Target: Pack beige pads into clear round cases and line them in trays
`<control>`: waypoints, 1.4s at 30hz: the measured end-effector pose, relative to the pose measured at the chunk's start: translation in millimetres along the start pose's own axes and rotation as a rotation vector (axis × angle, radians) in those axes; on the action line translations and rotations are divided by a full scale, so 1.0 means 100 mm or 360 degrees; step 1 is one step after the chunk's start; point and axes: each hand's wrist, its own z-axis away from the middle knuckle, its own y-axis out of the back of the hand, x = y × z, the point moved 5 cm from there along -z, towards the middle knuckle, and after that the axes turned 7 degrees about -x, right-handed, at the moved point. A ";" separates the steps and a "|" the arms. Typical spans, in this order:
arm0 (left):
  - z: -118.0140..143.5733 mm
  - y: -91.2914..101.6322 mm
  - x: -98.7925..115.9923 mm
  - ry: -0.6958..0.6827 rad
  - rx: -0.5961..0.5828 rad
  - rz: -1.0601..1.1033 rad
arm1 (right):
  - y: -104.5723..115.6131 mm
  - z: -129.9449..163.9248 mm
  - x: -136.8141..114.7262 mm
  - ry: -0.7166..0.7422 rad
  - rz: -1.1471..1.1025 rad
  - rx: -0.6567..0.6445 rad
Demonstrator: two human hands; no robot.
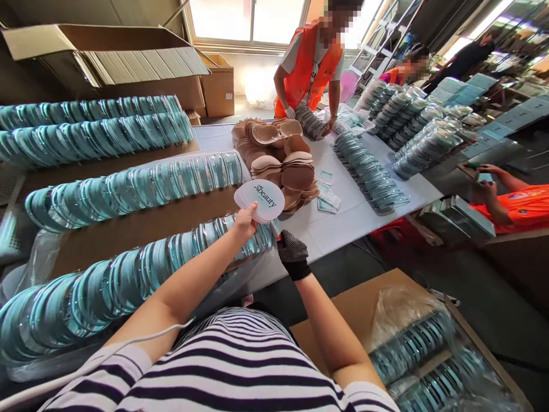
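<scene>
My left hand [244,222] is bare and holds up a small stack of white oval cards [259,199] printed "Sbeauty". It hovers over the right end of the nearest row of teal-and-clear plastic packages [128,274]. My right hand [292,253], in a black dotted glove, is closed in a fist at the table's near edge beside that row's end; whether it grips anything is hidden. A pile of beige bra-insert pads [278,157] lies just beyond the cards on the white table [343,220].
More rows of teal packages [128,189] lie to the left, and others [371,177] to the right. A person in an orange vest [309,68] works at the far end. Another orange sleeve [514,206] is at right. An open cardboard box [412,349] with packages stands below right.
</scene>
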 end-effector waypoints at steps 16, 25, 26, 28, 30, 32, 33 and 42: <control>-0.03 -0.01 -0.03 -0.0083 -0.0028 -0.0045 | -0.23 -0.15 0.04 0.0096 -0.1007 -0.0381; 0.26 0.07 0.05 -0.0188 -0.0114 -0.0230 | 0.59 -0.59 -0.15 0.0131 -0.0848 0.0467; 0.30 0.12 0.06 -0.0194 -0.0104 -0.0239 | 0.61 -0.53 -0.28 0.0201 -0.0829 0.0498; 0.36 0.19 0.08 -0.0180 -0.0094 -0.0235 | 0.58 -0.41 -0.50 0.0297 -0.0854 0.0533; 0.39 0.22 0.09 -0.0139 -0.0103 -0.0204 | 0.48 -0.32 -0.61 0.0239 -0.0916 0.0456; 0.38 0.22 0.11 -0.0111 -0.0066 -0.0174 | 0.42 -0.24 -0.54 -0.0013 -0.0943 0.0426; 0.36 0.22 0.14 -0.0111 -0.0028 -0.0165 | 0.42 -0.18 -0.44 -0.0169 -0.0917 0.0479; 0.06 0.23 0.38 -0.0090 0.0191 0.0095 | 0.34 0.82 -0.16 0.0085 -0.0076 0.0230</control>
